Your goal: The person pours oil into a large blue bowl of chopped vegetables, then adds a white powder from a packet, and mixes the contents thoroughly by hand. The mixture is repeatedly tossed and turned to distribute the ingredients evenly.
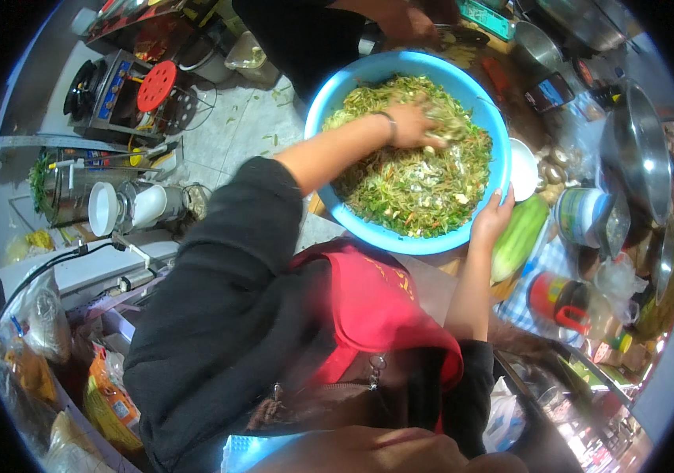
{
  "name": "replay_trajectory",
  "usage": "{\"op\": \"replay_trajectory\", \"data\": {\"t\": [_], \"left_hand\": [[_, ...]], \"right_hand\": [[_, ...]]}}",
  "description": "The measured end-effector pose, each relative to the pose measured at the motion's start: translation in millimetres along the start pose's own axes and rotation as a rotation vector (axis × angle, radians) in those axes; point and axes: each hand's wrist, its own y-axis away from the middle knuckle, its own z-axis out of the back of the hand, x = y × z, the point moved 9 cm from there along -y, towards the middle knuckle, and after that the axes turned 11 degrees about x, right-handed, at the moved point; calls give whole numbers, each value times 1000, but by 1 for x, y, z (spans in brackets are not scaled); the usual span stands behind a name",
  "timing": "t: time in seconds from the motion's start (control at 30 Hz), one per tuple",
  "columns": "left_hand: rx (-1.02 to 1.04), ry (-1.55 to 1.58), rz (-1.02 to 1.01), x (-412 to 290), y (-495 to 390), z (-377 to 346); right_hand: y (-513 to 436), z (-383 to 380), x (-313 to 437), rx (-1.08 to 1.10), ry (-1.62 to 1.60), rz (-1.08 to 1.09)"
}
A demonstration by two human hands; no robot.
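A large light-blue plastic basin (pixel 326 195) holds a heap of shredded vegetables (pixel 425 177) mixed with green leafy bits, orange shreds, pale crumbs and white powder. My left hand (pixel 416 125), with a band on its wrist, reaches palm down into the heap's upper part. Its fingers are blurred and partly buried among the shreds, so their closure is unclear. At the lower right, my right hand (pixel 492 217) grips the basin's rim, thumb up by the edge and the other fingers mostly hidden outside it.
Right of the basin lie a white bowl (pixel 523 169), a large green gourd (pixel 519 236), mushrooms (pixel 551 165) and a plastic tub (pixel 580 217). Another person's hand (pixel 416 26) is beyond the basin. A gas stove (pixel 113 88) stands left, beside scraps on the tiled floor (pixel 236 127).
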Motion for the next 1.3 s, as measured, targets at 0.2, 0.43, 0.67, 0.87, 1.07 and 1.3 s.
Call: {"op": "replay_trajectory", "data": {"t": [0.2,0.43,0.67,0.87,1.07,1.3], "left_hand": [[9,-72,-358,-108,26,-39],[-46,-253,-103,0,69,-17],[-109,-23,50,-51,-24,1],[149,-88,-117,-81,51,-61],[119,-152,252,25,32,-24],[-67,-21,40,-77,-23,-28]], "right_hand": [[4,7,17,-107,101,193],[3,-1,16,12,-49,59],[5,-4,20,24,-73,60],[5,-7,24,51,-159,124],[3,-7,30,46,-155,162],[12,5,55,57,-113,166]]}}
